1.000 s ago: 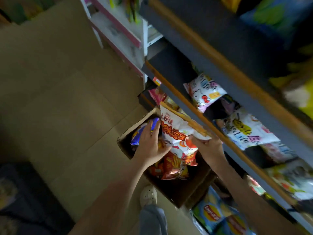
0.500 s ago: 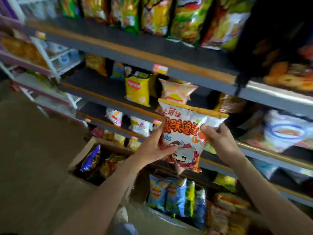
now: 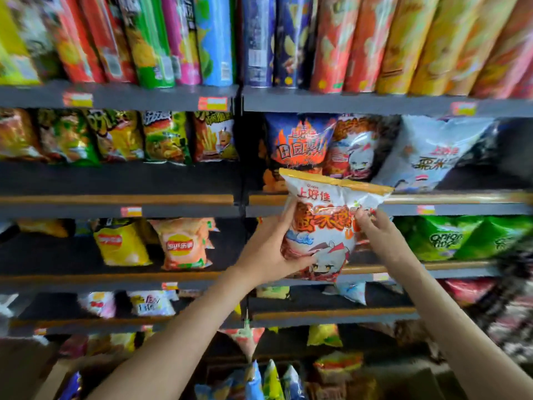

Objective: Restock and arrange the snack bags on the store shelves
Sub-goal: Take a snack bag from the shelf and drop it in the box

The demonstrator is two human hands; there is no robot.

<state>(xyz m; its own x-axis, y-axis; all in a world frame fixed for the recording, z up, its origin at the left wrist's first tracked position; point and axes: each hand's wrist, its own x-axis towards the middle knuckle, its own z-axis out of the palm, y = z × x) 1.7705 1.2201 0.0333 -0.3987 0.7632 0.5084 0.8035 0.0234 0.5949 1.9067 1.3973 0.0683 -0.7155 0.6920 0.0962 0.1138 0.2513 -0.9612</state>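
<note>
Right now a white-and-orange snack bag (image 3: 326, 226) is held upright in the air in front of the shelving, its printed face toward the camera. The left hand (image 3: 268, 252) grasps the bag's left side, with the thumb across the front and the fingers wrapped behind. The right hand (image 3: 377, 235) pinches the right edge between thumb and fingertips. Gripping both sides probably keeps the puffy, slippery pack flat and level so it can go in face-out.

The bag's yellow top seam sits just in front of the wooden lip of a shelf (image 3: 461, 197). On that shelf a matching bag (image 3: 356, 151) with the same cartoon figure leans back, between a blue flame-printed bag (image 3: 300, 142) and a large white bag (image 3: 432, 157). That likely explains the height of the hold: the pack seems headed for the front of its own kind. It is not yet on the shelf.

Tall canisters (image 3: 216, 39) fill the shelf above, and green bags (image 3: 461, 238) lie on the one below, to the right.
</note>
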